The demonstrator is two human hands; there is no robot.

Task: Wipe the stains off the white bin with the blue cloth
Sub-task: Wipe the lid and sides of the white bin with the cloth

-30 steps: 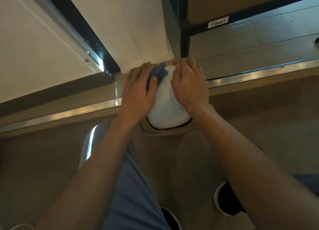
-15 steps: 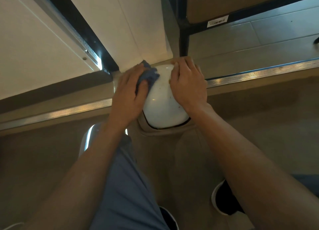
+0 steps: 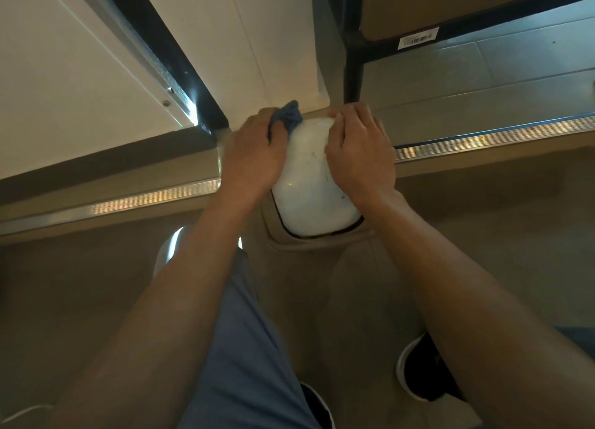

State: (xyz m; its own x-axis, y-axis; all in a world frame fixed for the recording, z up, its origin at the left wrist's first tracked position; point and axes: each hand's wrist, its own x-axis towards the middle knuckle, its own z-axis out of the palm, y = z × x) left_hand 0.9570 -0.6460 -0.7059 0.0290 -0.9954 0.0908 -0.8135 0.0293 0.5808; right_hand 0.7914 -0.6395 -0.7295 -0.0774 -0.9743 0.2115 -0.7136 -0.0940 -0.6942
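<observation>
The white bin (image 3: pixel 309 187) stands on the floor in the middle of the head view, seen from above, its rounded glossy top speckled with small dark stains. My left hand (image 3: pixel 254 158) is closed around the bunched blue cloth (image 3: pixel 288 116) and presses it against the bin's upper left side. A corner of the cloth sticks out past my fingers at the far end. My right hand (image 3: pixel 360 151) lies over the bin's right side and grips it with curled fingers. The bin's lower body is hidden beneath its top.
A white wall panel (image 3: pixel 225 42) and a black door frame (image 3: pixel 167 55) rise just behind the bin. A metal threshold strip (image 3: pixel 483 139) crosses the floor. A dark shelf leg (image 3: pixel 352 74) stands at back right. My shoes (image 3: pixel 421 370) and blue trouser leg (image 3: pixel 244 348) are below.
My left hand has slid the cloth from the bin's top to its upper left side and farther toward the far end. My right hand has stayed on the right side.
</observation>
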